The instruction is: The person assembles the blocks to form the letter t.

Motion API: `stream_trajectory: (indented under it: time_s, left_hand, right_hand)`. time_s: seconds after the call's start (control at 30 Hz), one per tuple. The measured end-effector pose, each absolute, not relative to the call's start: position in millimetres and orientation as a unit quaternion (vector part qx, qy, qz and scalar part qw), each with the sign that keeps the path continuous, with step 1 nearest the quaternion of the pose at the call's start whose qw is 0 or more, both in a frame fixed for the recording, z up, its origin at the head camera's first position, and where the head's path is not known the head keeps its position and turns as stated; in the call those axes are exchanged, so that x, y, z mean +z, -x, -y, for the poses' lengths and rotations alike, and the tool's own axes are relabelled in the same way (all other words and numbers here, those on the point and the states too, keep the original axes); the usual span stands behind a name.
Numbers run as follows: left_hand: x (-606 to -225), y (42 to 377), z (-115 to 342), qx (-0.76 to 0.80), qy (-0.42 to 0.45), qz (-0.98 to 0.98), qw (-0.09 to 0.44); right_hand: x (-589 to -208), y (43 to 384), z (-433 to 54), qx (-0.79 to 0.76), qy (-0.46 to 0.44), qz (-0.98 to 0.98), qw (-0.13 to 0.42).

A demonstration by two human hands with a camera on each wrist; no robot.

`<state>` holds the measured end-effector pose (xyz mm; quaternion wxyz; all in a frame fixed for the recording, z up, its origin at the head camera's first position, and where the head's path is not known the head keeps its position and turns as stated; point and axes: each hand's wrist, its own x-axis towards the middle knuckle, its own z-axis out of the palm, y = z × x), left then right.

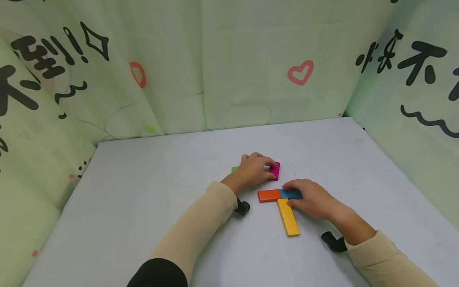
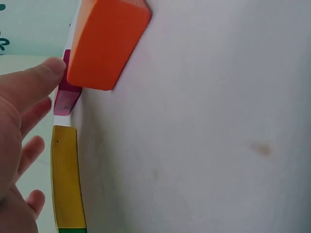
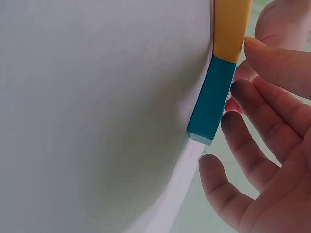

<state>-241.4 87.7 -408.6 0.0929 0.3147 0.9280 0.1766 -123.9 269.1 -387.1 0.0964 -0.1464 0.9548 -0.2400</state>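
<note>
Two groups of blocks lie on the desk (image 1: 143,199) in the head view. At the far row, the left hand (image 1: 252,169) pinches the magenta block (image 1: 275,171) between thumb and forefinger, with the green block (image 1: 234,169) peeking out on the other side of that hand; at the near group, the right hand (image 1: 312,198) has its fingers curled about the blue block (image 1: 292,194), which sits end to end with the orange block (image 1: 269,195), while the long yellow block (image 1: 288,218) runs from their join towards the person. The likeliest trouble is a knock: both hands work close together, and the black mount (image 1: 242,207) at the left wrist hangs near the orange block, so lowering it carelessly could shove that piece out of line. In the left wrist view, a second yellow block (image 2: 66,177) lies between the green and the magenta, with a gap on the magenta side; an uneven push might turn the magenta askew (the orange looms in front here and hides part of it). In the right wrist view, the thumb tip lies at the edge of the long yellow block, close to the blue, so pressing there could twist the two apart; how firmly those fingers hold, I cannot tell. As for containers, none shows in any view: the blocks seem to sit directly on the desk.
</note>
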Motion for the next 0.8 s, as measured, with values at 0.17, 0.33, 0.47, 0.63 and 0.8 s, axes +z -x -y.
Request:
stream_trajectory:
  time_s: [0.17, 0.33, 0.47, 0.63, 0.8]
  left_hand:
    - [-410.5, 243.5, -88.3, 0.193, -0.3, -0.927, 0.115]
    - [-410.8, 244.6, -89.5, 0.169, -0.307, -0.926, 0.141]
    - [-409.7, 244.1, -89.7, 0.17, -0.308, -0.926, 0.138]
    - [-410.0, 243.4, -90.5, 0.181, -0.297, -0.93, 0.115]
    - [-406.9, 243.0, -90.3, 0.178, -0.294, -0.932, 0.113]
  right_hand:
    - [-387.5, 123.5, -268.9, -0.24, 0.146, -0.955, 0.095]
    - [-387.3, 123.4, -269.0, -0.241, 0.149, -0.954, 0.092]
    - [-387.2, 123.9, -269.0, -0.241, 0.151, -0.954, 0.093]
    - [-387.2, 124.1, -268.9, -0.24, 0.15, -0.955, 0.094]
    - [-387.2, 124.0, -268.7, -0.241, 0.152, -0.954, 0.092]
